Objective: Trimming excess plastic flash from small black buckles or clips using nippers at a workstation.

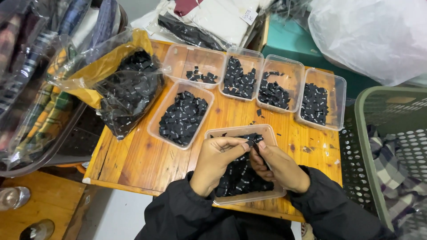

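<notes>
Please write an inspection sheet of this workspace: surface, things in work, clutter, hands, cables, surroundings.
Surface: wooden table, scratched, a few loose black scraps.
Things in work: small black label pinched between both hands, above near tray of labels; five more clear trays hold labels.
Clutter: open plastic bag of labels at the table's left.
Hands: left hand and right hand meet at the label.
Cables: nothing seen.
Surroundings: green perforated basket, bagged fabrics, white bag.

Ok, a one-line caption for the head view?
Both hands pinch a black label over a tray of labels on a wooden table.
</notes>
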